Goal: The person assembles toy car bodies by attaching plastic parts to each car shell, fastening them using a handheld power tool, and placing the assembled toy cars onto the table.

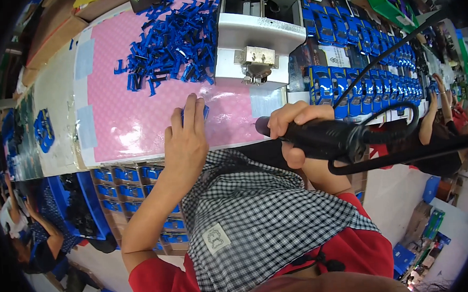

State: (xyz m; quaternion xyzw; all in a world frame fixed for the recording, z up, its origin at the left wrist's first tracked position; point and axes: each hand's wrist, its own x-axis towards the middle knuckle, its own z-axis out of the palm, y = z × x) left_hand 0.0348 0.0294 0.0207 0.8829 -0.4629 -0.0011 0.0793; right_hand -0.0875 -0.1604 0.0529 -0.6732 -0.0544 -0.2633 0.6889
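Note:
My left hand (186, 141) rests on the pink table covering (135, 106), fingers pressed together over a small blue plastic part (206, 113). Most of that part is hidden under the fingers. In my right hand (296, 125) is a black electric screwdriver (324, 138), held roughly level. Its tip points left, toward my left hand but apart from it. A cable runs from the tool's rear end on the right. Beyond my left hand lies a loose heap of similar blue plastic parts (171, 45).
A grey metal machine (259, 29) stands beyond my right hand. Right of it are rows of blue toy cars (367, 89). A dark bar (406, 154) and cable cross the right side. Cartons of blue pieces (124, 191) sit below the table edge. Other people work at both sides.

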